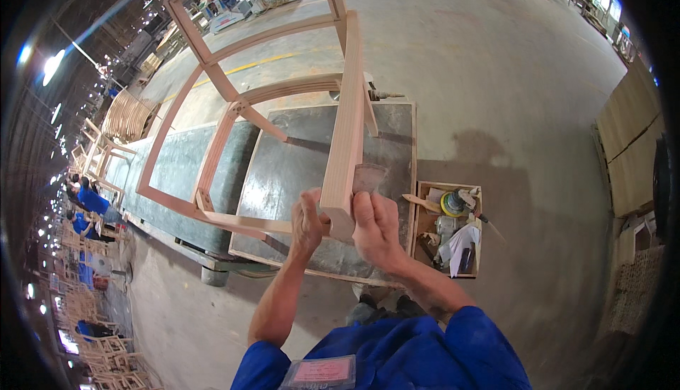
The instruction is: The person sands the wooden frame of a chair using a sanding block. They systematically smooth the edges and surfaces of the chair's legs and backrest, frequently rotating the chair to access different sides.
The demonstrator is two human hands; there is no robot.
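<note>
An unfinished pale wooden chair frame (pixel 343 117) stands tilted on the dark-topped workbench in front of me, its long flat armrest pointing toward me. Around the near end of that armrest, on its left side, my left hand (pixel 307 225) is closed, gripping the frame; some fingertips are hidden behind the wood. Against the right side of the same end, my right hand (pixel 375 228) is closed in a fist. From its top sticks out a worn, greyish-brown flat piece that looks like sandpaper (pixel 370 175), lying along the armrest's side face.
Right of the workbench (pixel 283 167), a wooden tray (pixel 423 254) holds a brush (pixel 421 202), a round yellow-green power sander (pixel 451 204) and a white cloth (pixel 464 242). A green-topped table (pixel 195 153) adjoins at left. Stacked boards (pixel 629 142) stand far right; people in blue work at far left.
</note>
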